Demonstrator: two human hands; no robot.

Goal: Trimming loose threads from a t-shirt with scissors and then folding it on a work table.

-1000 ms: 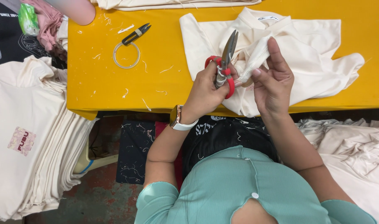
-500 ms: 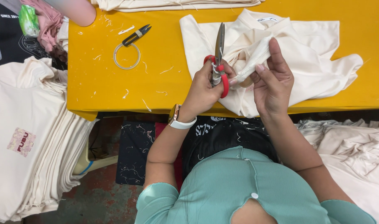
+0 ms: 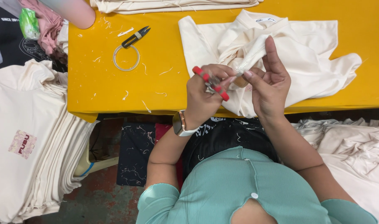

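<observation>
My left hand (image 3: 204, 99), with a watch on its wrist, grips small red-handled scissors (image 3: 210, 82). The blades point toward the fabric and are mostly hidden behind my fingers. My right hand (image 3: 270, 89) pinches a rolled fold of a cream garment (image 3: 314, 62) between thumb and fingers, index finger stretched upward. Both hands meet over the front edge of the yellow table (image 3: 156, 91), where the rest of the garment lies crumpled.
Black thread snips (image 3: 135, 37) and a white ring (image 3: 126, 58) lie on the table's left part among thread scraps. A stack of cream shirts (image 3: 32, 137) sits at left, loose cream cloth (image 3: 355, 149) at right. Another person's arm (image 3: 73, 10) is at top left.
The scissors pointed up over the garment before; my left hand has since turned them down and sideways, bringing the tips to the fold held by my right hand.
</observation>
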